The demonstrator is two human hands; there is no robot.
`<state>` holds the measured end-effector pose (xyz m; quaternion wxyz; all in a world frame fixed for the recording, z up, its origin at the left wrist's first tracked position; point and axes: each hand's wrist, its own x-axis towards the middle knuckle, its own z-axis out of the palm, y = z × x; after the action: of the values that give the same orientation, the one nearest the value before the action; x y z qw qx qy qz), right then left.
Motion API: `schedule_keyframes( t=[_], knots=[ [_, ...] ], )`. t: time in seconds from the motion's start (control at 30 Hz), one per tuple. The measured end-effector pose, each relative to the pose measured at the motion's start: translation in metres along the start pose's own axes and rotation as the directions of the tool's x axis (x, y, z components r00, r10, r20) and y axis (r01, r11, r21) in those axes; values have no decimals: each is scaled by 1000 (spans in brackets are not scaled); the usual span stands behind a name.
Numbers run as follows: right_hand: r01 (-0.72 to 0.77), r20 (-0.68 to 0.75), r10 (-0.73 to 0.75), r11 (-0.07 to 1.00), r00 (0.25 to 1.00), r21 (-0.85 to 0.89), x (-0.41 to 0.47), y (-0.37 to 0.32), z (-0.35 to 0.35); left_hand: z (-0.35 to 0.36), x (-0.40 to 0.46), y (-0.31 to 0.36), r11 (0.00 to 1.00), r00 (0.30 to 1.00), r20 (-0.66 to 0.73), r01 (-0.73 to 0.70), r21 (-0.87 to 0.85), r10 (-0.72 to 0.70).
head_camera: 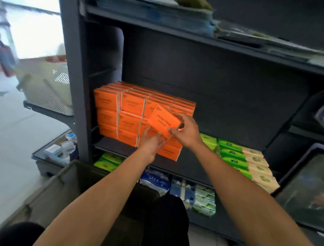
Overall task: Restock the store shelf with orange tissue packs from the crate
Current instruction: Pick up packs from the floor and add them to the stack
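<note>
Here both the left hand (152, 142) and right hand (186, 130) grip one tilted orange tissue pack (164, 121) just before the stacked orange packs (123, 109) on the shelf (110, 143).

An orange tissue pack (164, 121), flat and rectangular with dark print reading "COTTON TISSUE", is tilted in front of the stack, its printed face up toward the camera. The stack of orange tissue packs (131, 113) fills the left end of the dark shelf (230, 93), 3 layers high and several rows deep, faces outward. The grey crate (54, 194) sits low on the floor just left of the shelf, its inside in shadow.
</note>
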<state>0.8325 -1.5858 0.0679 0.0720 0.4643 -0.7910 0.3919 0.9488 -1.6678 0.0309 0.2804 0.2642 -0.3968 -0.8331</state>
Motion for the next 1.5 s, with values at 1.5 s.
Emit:
schedule_keyframes(
  t=[1.5],
  knots=[
    [281, 44, -286, 884, 957, -372, 133, -17, 155, -156, 185, 130, 567, 827, -203, -162, 807, 525]
  ],
)
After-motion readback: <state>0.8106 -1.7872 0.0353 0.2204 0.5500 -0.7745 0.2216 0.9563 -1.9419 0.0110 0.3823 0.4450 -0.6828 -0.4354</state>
